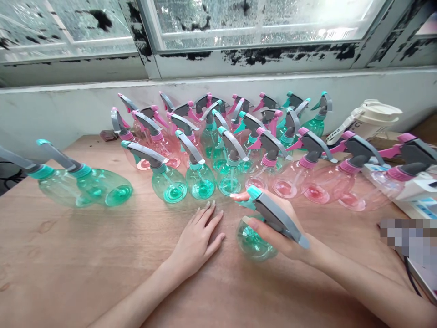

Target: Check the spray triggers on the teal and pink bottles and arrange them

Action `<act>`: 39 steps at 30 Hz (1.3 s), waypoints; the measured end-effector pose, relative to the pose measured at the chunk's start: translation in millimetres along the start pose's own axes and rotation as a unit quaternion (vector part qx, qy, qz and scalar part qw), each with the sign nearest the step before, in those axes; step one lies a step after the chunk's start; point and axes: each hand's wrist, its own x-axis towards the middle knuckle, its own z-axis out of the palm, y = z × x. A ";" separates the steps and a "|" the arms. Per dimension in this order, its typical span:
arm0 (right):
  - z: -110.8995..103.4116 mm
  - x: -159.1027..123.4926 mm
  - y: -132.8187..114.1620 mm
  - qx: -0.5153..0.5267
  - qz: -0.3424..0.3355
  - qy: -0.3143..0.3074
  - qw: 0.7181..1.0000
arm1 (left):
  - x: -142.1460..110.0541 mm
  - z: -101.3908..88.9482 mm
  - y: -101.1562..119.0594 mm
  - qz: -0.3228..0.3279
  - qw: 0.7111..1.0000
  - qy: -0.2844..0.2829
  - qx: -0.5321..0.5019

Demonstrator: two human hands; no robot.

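My right hand (273, 228) grips a green spray bottle (254, 241) by its grey trigger head, and the bottle stands on the wooden table (85, 264) in front of me. My left hand (198, 239) lies flat on the table just left of that bottle, fingers stretched out and holding nothing. Behind both hands stand several more spray bottles, green ones (201, 177) in the middle and left, pink ones (314, 182) to the right and at the back.
Two green bottles (99, 184) stand apart at the left. A white lidded cup (373, 118) and a white box (418, 196) sit at the right. A wall and window sill run behind the table.
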 end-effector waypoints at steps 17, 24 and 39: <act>1.3 0.8 1.6 -0.007 -0.023 0.012 1.000 | 0.3 0.7 0.2 0.000 1.000 0.009 -0.002; 0.8 2.5 0.5 -0.016 -0.039 0.014 0.999 | 0.0 0.0 0.6 -0.001 1.000 0.000 0.005; 1.3 -1.7 0.1 -0.004 -0.010 -0.009 1.000 | -0.2 0.8 0.2 -0.002 1.000 -0.007 0.011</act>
